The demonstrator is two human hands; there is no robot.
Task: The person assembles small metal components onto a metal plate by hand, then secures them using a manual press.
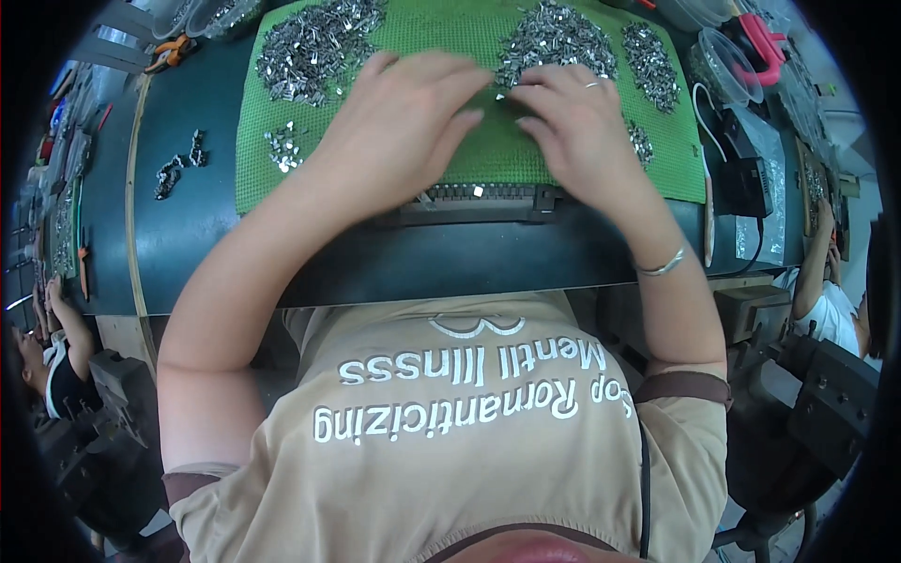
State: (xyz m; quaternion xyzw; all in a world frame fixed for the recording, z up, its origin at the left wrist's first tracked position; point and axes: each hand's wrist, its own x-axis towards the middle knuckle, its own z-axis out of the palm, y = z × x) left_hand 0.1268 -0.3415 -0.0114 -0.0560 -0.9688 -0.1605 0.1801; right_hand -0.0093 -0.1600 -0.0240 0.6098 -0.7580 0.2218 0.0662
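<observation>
Metal pieces point(314, 56), small and silvery, lie in loose heaps on a green mat point(413, 28), beyond and to either side of the fingers. Well to the left of the fingers, clear tubs point(221, 17) hold more metallic bits, too distorted to sort out, with orange-handled pliers point(171, 53) just beside. Nearer the left fingers, a linked dark-and-silver strip point(178, 167) rests on the dark worktop point(188, 249). The left hand point(404, 122) curves over the mat, thumb and forefinger parted at the tips; with the blur, I cannot tell whether it pinches anything. Below the gap between both sets of fingers sits a slotted dark bar point(479, 215) with one bright piece on it. The right hand point(582, 117) has bent fingers beside a heap; whether they grip a piece, I cannot tell. The step in hand looks like handling pieces singly, and the next move calls for a fine pinch. Well right of the fingers stands a round clear tub point(723, 70), its contents unclear.
</observation>
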